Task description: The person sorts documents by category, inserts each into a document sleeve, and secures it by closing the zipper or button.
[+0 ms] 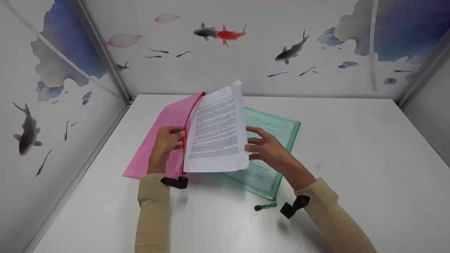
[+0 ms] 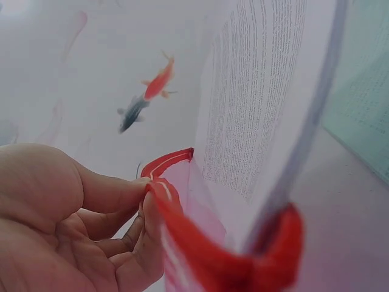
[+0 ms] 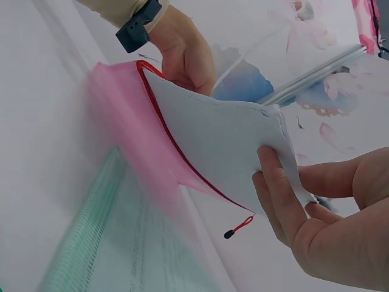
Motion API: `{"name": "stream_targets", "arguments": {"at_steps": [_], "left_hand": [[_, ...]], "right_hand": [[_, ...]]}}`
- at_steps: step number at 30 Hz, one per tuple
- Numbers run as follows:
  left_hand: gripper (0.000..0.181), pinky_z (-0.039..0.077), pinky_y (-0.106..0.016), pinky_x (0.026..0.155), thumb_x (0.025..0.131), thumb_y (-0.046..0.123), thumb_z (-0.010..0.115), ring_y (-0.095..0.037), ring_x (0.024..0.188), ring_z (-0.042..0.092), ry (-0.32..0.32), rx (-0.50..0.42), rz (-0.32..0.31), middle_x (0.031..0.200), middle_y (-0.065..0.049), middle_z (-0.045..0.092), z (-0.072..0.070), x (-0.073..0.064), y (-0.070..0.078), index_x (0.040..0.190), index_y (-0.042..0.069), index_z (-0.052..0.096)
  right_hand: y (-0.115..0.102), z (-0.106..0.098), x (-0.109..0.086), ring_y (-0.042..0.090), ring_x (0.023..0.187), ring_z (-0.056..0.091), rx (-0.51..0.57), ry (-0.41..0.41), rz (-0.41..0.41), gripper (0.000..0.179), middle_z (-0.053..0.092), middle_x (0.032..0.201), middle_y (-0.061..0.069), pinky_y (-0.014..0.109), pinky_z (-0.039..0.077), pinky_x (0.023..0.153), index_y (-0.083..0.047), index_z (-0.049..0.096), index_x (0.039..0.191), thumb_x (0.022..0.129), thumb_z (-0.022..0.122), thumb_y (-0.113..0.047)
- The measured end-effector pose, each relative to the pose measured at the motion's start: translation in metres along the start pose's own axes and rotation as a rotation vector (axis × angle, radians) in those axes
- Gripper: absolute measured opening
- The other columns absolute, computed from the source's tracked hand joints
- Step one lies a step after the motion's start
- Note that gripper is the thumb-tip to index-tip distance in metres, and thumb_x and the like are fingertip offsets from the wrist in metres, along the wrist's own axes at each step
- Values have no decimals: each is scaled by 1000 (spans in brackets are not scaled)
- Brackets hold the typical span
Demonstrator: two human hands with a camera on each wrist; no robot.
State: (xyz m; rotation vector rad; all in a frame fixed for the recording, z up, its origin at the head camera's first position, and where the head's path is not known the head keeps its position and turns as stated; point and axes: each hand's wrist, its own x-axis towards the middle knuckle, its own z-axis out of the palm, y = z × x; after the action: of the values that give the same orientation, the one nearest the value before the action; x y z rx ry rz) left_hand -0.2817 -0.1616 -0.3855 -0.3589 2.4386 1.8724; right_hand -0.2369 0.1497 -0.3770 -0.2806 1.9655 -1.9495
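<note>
A pink zip document pouch [image 1: 158, 130] with a red zipper edge [image 2: 200, 243] is tilted up off the table, its mouth toward the right. My left hand [image 1: 167, 142] pinches that red edge between thumb and fingers. Printed paper sheets [image 1: 216, 130] stand partly inside the mouth, with most of their width outside. With thumb on one face and fingers on the other, my right hand [image 3: 328, 213] grips the outer edge of the stack. Beneath the sheets lies a green mesh pouch [image 1: 267, 179] with printed paper inside.
The green pouch's zipper pull [image 1: 265, 206] lies on the white table [image 1: 351, 158]. A red zipper pull [image 3: 240, 228] hangs from the pink pouch. White panels with painted fish [image 1: 230, 34] enclose the table at the back and sides.
</note>
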Motion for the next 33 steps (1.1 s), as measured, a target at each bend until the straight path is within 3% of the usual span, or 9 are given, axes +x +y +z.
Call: {"name": "stream_targets", "arguments": {"at_steps": [17, 24, 33], "left_hand": [[32, 60, -33, 88, 102, 13, 55, -30, 104, 65, -18, 8, -25, 126, -12, 62, 1, 0, 5, 132, 8, 62], [32, 60, -30, 83, 103, 12, 53, -26, 102, 64, -30, 9, 2, 125, -16, 62, -1, 1, 3, 133, 4, 61], [29, 60, -34, 89, 102, 11, 55, -31, 105, 64, -22, 3, -19, 125, -13, 63, 1, 1, 4, 129, 7, 64]], "right_hand": [[9, 15, 7, 29, 114, 67, -42, 27, 11, 67, 61, 136, 14, 42, 58, 95, -24, 34, 152, 95, 64, -5], [12, 23, 11, 29, 113, 67, -8, 18, 4, 65, 61, 136, 16, 42, 58, 94, -19, 36, 150, 93, 63, -2], [11, 35, 22, 27, 110, 68, -13, 38, 19, 66, 61, 134, 17, 43, 58, 93, -18, 36, 150, 93, 64, -1]]}}
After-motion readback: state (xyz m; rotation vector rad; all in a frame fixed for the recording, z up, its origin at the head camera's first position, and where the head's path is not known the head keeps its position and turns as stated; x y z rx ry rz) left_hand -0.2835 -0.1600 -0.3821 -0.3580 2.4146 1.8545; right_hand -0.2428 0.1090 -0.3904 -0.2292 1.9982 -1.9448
